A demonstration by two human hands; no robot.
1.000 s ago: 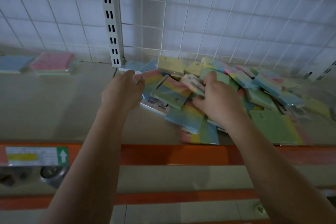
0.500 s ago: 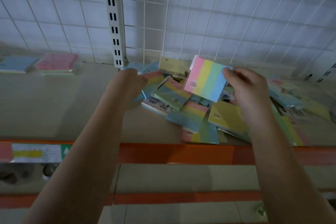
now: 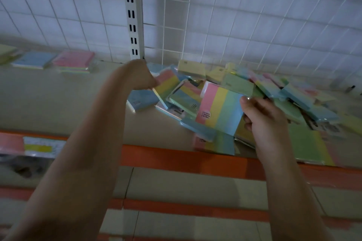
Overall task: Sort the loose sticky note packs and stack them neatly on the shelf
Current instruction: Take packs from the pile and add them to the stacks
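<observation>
Head cam: R hand (image 3: 264, 117) thumb and curled fingers (image 3: 247, 118) pinch the right edge of a striped pack (image 3: 218, 111) (pink/yellow/green/blue bands), held up tilted, face toward cam, above the pile. Small dark print at pack's lower left corner, unreadable.

L hand (image 3: 140, 75) reaches farther back, fingers bent down and curled round the top of a second striped pack (image 3: 168, 84), pink and yellow bands showing, raised on edge; fingertips themselves mostly hidden behind the knuckles.

Loose pile (image 3: 290, 96) spreads right of centre on the shelf (image 3: 58, 103): blue, green, yellow and multi-stripe packs, overlapping, lying at all angles. One blue pack (image 3: 142, 100) flat just below L hand, apart from pile edge. Another striped pack (image 3: 215, 143) at shelf front, touching the orange front rail (image 3: 166, 158).

Far left at shelf back: blue stack (image 3: 34, 60) and pink-topped stack (image 3: 75, 61) side by side, laid flat, well apart from pile. White slotted upright (image 3: 133, 13) and wire grid panel (image 3: 244, 15) behind. Price label strip (image 3: 39, 147) on rail, left. Picture blurry, dim.
</observation>
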